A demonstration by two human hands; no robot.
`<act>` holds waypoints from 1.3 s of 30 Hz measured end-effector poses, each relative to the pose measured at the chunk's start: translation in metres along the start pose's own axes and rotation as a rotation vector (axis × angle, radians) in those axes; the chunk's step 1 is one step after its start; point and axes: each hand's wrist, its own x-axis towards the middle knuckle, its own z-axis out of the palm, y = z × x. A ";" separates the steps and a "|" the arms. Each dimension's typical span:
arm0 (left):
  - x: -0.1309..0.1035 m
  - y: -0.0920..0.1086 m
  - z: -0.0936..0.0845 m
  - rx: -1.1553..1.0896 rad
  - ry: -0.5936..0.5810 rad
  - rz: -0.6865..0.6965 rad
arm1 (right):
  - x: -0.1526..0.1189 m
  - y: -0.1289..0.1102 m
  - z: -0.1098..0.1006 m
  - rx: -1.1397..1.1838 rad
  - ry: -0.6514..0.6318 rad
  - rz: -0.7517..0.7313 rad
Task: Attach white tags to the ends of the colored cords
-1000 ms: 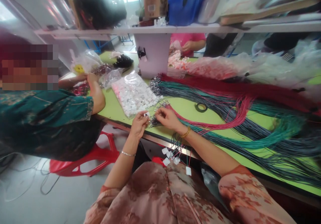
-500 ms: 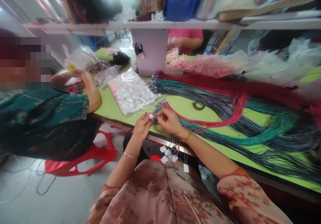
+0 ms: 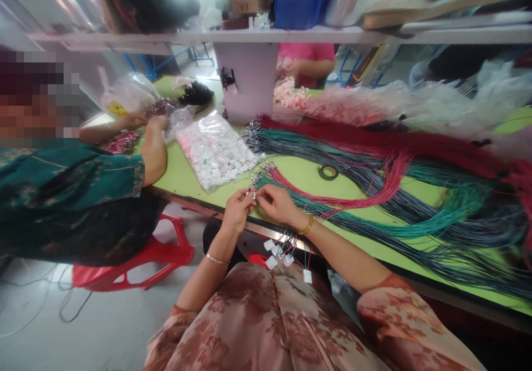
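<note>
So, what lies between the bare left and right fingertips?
The head view shows a small white plastic piece, held in the left hand; finer detail is unclear.

The right hand (image 3: pixel 279 204) has moved from the wire ends (image 3: pixel 268 168) to the white connector (image 3: pixel 251 195)

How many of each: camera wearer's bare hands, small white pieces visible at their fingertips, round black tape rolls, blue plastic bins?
Left hand and right hand: 2
Small white piece: 1
Round black tape roll: 1
Blue plastic bin: 1
Total: 5
</note>
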 end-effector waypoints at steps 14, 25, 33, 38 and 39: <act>-0.006 -0.012 -0.008 0.160 0.088 0.056 | 0.005 -0.001 0.001 0.137 -0.075 0.108; -0.015 -0.007 -0.021 0.228 0.018 0.070 | 0.014 0.046 -0.057 0.188 0.330 0.333; -0.014 -0.013 -0.025 0.223 -0.013 0.051 | 0.005 0.114 -0.133 -0.404 0.181 0.560; -0.013 -0.012 -0.022 0.215 -0.011 0.023 | 0.005 0.099 -0.119 -0.412 0.242 0.555; -0.012 -0.012 -0.021 0.212 -0.014 0.019 | 0.006 0.094 -0.114 -0.353 0.244 0.552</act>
